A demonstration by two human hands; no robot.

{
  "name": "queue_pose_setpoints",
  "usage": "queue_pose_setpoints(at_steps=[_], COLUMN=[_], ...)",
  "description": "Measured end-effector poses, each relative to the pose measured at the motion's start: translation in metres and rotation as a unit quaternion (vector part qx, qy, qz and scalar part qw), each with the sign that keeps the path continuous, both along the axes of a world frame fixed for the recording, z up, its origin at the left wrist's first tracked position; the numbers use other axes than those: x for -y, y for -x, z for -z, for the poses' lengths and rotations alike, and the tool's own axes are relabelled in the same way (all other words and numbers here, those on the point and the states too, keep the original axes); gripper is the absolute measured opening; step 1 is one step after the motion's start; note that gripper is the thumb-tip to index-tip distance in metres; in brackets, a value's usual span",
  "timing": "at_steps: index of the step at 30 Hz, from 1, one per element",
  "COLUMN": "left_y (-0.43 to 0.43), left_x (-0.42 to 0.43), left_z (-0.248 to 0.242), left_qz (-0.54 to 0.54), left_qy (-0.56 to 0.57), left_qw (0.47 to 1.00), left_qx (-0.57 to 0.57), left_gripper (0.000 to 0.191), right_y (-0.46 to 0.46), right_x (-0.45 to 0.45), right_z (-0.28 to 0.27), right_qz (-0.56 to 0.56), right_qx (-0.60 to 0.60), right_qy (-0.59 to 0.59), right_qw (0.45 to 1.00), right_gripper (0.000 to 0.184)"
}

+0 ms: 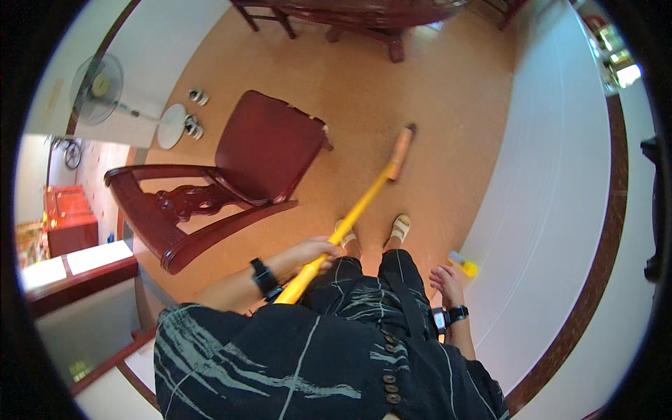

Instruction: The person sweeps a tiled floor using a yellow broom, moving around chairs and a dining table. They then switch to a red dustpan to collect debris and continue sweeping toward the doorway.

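Observation:
My left hand (315, 252) grips the yellow pole (362, 207) of a broom or mop; which of the two I cannot tell. The pole slants away from my left side to a narrow orange-tan head (401, 152) on the floor ahead of my feet. A dark tip shows at the head's far end, slightly blurred. At my right thigh hangs my right hand (447, 281), holding nothing, its fingers loosely bent and apart. Just beyond it, a small yellow and pale object (464, 263) lies at the foot of the wall, partly hidden by the hand.
To my left stands a dark red wooden armchair (268, 149). A pedestal fan (100, 86) and a pair of shoes (194, 126) are by the left wall, near a doorway (107, 168). Ahead is a wooden table (367, 16); a white wall (556, 173) runs along my right.

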State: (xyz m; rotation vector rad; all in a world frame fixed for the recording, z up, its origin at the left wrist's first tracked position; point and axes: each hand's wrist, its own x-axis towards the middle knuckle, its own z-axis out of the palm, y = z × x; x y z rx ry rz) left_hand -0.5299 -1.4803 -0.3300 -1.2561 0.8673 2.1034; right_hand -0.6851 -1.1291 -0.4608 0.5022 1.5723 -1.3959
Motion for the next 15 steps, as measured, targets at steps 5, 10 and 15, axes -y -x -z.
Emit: queue_pose_setpoints(at_steps=[5, 10, 15], left_y=[0.076, 0.071, -0.036], left_x=[-0.028, -0.051, -0.061], left_z=[0.041, 0.080, 0.050], left_qz=[-0.050, -0.091, -0.338], left_qy=[-0.186, -0.173, -0.236], left_qw=[0.980, 0.980, 0.911], left_qx=[-0.041, -0.026, 0.003], left_gripper=[0.013, 0.010, 0.011], right_y=[0.073, 0.145, 0.160], right_x=[0.027, 0.089, 0.184], right_z=[-0.011, -0.032, -0.046], right_qz=[-0.058, -0.165, -0.308], right_qx=[-0.031, -0.079, -0.081], right_qy=[-0.015, 0.062, 0.149], right_qw=[0.998, 0.981, 0.936], right_gripper=[0.031, 0.031, 0.031])
